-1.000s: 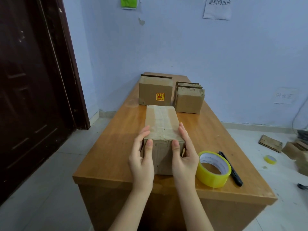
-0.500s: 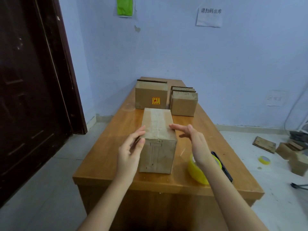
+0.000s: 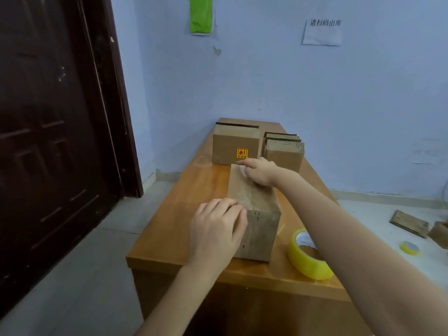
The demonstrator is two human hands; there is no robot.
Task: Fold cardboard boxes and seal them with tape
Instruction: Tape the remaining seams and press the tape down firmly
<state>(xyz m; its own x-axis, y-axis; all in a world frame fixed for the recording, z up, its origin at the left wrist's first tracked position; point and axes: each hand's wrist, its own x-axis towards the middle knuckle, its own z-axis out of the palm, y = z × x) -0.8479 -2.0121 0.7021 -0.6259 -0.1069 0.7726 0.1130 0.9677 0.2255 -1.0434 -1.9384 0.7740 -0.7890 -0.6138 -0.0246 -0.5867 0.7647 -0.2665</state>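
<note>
A sealed cardboard box (image 3: pixel 254 214) lay lengthwise down the middle of the wooden table (image 3: pixel 174 229), its near end just back from the near edge. Clear tape ran along its top seam.

The left hand (image 3: pixel 215 229) rested on the box's near left top corner, fingers curled over the upper edge and the palm against the left side, gripping the box. The right hand (image 3: pixel 260 172) reached to the far end of the box, fingers bent down onto the top near the far edge and pressing there; the index finger pointed left. Whether it pinched anything, I could not tell.

A roll of yellow tape (image 3: pixel 306 257) lay flat near the table's near right corner, beside the box and partly hidden under the right forearm.

At the far end of the table stood a larger carton (image 3: pixel 236 146) with a red and yellow sticker (image 3: pixel 242 153) on its near face, and to its right, smaller cartons (image 3: pixel 283 152) packed close together.

On the floor to the right lay cardboard pieces (image 3: pixel 409 223) and a second small yellow roll (image 3: pixel 409 248). A dark door (image 3: pixel 53 132) stood at left. A green item (image 3: pixel 200 15) and a paper notice (image 3: pixel 322 30) hung on the blue wall.
</note>
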